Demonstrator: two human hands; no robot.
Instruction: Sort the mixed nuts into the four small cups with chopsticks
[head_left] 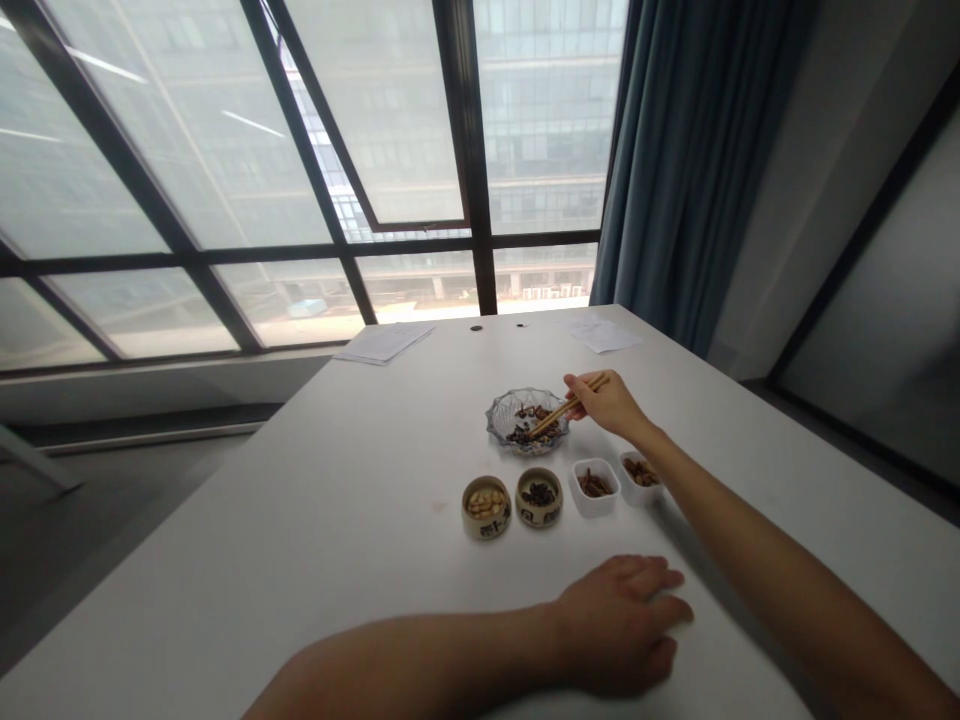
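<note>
My right hand [607, 402] is closed around a pair of wooden chopsticks [568, 404], whose tips reach into a clear glass bowl [498, 418] with dark dried pieces inside. Nearer to me stand two beige round pots: the left pot [486, 524] holds pale pieces, the right pot [539, 512] dark ones. Beside them are two white square dishes, one [596, 502] fully visible and the other [646, 492] partly hidden by my right forearm, both with brown pieces. My left hand [626, 625] rests on the table near the front, fingers apart, holding nothing.
The white table [360, 500] extends toward the windows. Papers [384, 342] lie at its far left corner and more sheets [606, 334] at the far right. A blue curtain [675, 180] hangs beyond the right side.
</note>
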